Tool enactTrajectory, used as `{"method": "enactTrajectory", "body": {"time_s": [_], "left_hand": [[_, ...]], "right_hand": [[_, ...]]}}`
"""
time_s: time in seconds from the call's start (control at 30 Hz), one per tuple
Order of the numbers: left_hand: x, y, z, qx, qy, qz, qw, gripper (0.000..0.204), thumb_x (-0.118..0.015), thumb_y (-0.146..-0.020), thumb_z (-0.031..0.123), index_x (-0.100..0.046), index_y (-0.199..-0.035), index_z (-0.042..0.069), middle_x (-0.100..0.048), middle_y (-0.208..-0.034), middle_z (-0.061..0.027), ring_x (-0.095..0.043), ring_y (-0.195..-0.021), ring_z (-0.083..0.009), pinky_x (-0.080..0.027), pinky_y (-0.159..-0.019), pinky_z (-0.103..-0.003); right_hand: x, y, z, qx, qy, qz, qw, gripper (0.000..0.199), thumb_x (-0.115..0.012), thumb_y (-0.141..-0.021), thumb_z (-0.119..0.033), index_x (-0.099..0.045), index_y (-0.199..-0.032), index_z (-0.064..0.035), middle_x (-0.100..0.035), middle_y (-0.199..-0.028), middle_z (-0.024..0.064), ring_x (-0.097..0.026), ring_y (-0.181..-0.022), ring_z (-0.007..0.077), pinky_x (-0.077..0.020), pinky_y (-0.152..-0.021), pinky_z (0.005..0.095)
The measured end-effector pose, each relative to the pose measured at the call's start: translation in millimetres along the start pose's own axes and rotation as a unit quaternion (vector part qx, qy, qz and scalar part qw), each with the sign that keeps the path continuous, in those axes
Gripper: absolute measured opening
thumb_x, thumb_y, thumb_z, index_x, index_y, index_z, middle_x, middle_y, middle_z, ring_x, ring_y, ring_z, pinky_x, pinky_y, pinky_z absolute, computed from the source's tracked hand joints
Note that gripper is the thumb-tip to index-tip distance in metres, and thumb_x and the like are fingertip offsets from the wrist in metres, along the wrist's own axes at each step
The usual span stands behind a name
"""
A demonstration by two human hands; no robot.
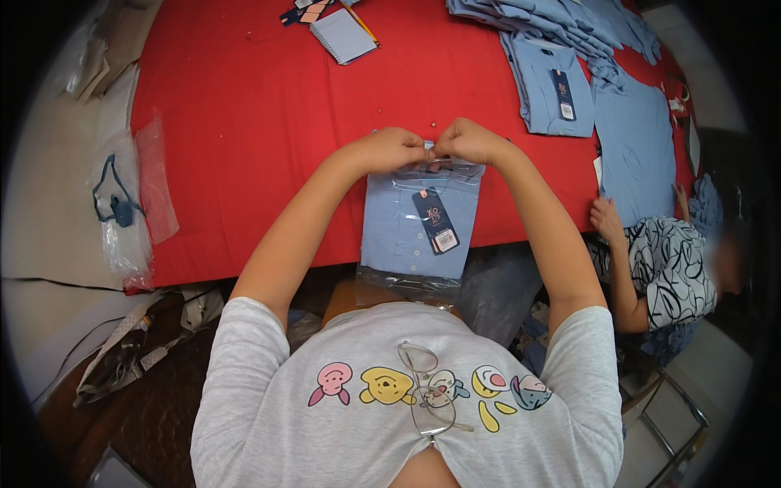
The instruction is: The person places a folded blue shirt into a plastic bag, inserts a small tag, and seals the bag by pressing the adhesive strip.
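A folded light-blue shirt (411, 232) lies at the near edge of the red surface (244, 122), already slipped inside a clear plastic bag (407, 281) whose lower end hangs over the edge toward the person; a dark hang tag (435, 220) rests on the shirt's front. The left hand (389, 149) and the right hand (470, 141) are drawn close together at the top of the bag, fingers pinched on the plastic at its upper edge, apparently at the flap of its opening. Judging from this, the folding and bagging are done and the closing of the bag's mouth is in hand, not yet finished. Further back on the surface lie more blue shirts (561, 85), folded or spread but unbagged, so a good deal seems left. A spiral notebook (343, 34) sits at the far edge, empty plastic bags (134, 203) hang at the left, and another person's hand (606, 220) rests on the surface's right edge.
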State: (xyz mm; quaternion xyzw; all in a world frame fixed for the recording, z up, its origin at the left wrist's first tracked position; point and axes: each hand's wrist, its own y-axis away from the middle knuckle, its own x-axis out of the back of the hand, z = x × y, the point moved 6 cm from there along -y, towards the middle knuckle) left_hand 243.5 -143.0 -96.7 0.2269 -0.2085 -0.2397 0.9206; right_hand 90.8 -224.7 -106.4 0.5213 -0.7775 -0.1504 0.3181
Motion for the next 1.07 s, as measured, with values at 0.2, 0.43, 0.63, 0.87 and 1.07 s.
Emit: {"method": "enactTrajectory", "body": {"time_s": [0.2,0.43,0.63,0.87,1.07], "left_hand": [[3.8,-16.8,-15.4,-0.004,-0.006,0.019,1.0,0.06,-0.061,-0.105,0.054,-0.08,-0.103,-0.003,-0.077,-0.092,-0.0132,-0.07,-0.087,-0.0234,-0.056,-0.084,-0.038],[3.5,-4.7,-10.5,0.003,-0.048,0.03,0.998,0.081,-0.064,-0.093,0.075,-0.082,-0.103,-0.003,-0.078,-0.106,-0.0246,-0.075,-0.105,-0.0354,-0.057,-0.094,-0.044],[7.2,7.9,13.8,-0.09,-0.121,0.045,0.988,0.043,-0.078,-0.1,0.041,-0.078,-0.107,-0.001,-0.075,-0.111,-0.0132,-0.073,-0.104,-0.0259,-0.056,-0.093,-0.039],[-4.0,-8.2,-2.3,0.044,0.093,-0.066,0.993,0.023,-0.07,-0.108,0.026,-0.066,-0.102,0.004,-0.083,-0.104,-0.0114,-0.079,-0.085,-0.0173,-0.061,-0.074,-0.031],[-19.5,-17.0,-1.1,0.053,0.112,-0.199,0.972,0.031,-0.068,-0.11,0.035,-0.065,-0.114,0.004,-0.083,-0.11,-0.0106,-0.08,-0.1,-0.0182,-0.061,-0.081,-0.031]], "right_hand": [[-5.9,4.6,6.2,-0.081,0.035,-0.048,0.995,0.044,-0.074,-0.099,-0.052,-0.09,-0.095,-0.0115,-0.078,-0.072,0.0025,-0.067,-0.075,0.0137,-0.053,-0.079,0.0331],[9.6,43.3,9.3,0.008,-0.056,0.226,0.973,0.042,-0.073,-0.101,-0.044,-0.084,-0.102,-0.0032,-0.081,-0.095,0.0108,-0.071,-0.088,0.0204,-0.0533,-0.089,0.0322],[-21.4,120.1,3.5,0.165,0.0,0.44,0.883,0.042,-0.085,-0.087,-0.012,-0.074,-0.127,-0.0036,-0.072,-0.124,0.0137,-0.067,-0.115,0.0243,-0.0516,-0.1,0.0374],[-55.8,134.0,38.9,0.085,-0.189,0.582,0.787,0.052,-0.083,-0.093,-0.01,-0.061,-0.141,-0.0036,-0.066,-0.135,0.0136,-0.063,-0.123,0.0222,-0.0489,-0.107,0.0359],[-266.0,162.4,206.2,0.009,-0.459,0.52,0.72,0.049,-0.074,-0.105,-0.014,-0.049,-0.146,-0.0061,-0.064,-0.14,0.015,-0.059,-0.138,0.0244,-0.0415,-0.121,0.0354]]}}
